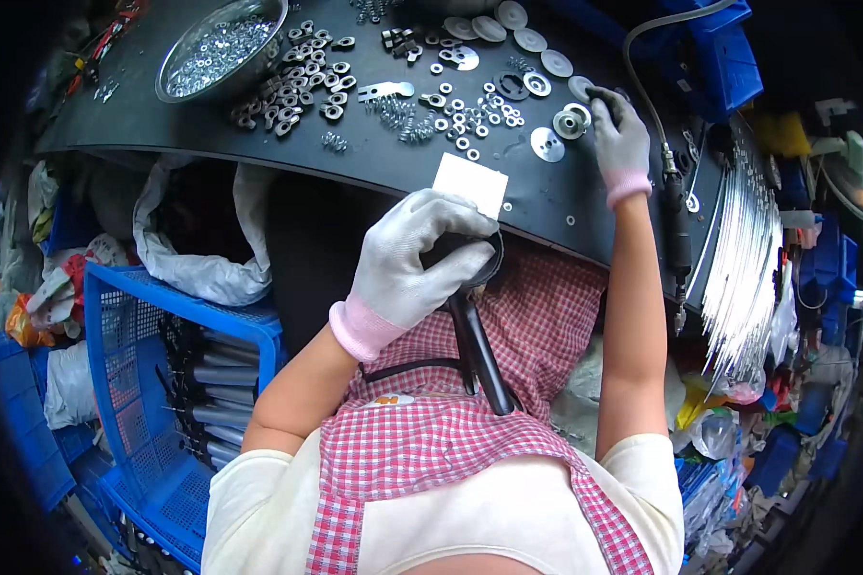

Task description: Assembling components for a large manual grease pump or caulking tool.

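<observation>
My left hand, in a whitish glove with a pink cuff, is closed round a black round-headed part at the table's front edge. A black tube-like handle runs down from it over my apron; the hand hides much of the head. A white card lies just beyond my left fingers. My right hand, gloved alike, reaches over the table with its fingers stretched out. Its fingertips are at a translucent disc, maybe touching it. Close by are a stepped metal wheel and a holed metal disc.
On the dark table stand a steel bowl of small metal parts, heaped metal fittings, springs and rings. A hanging air tool and a bundle of metal rods are right. A blue crate stands left.
</observation>
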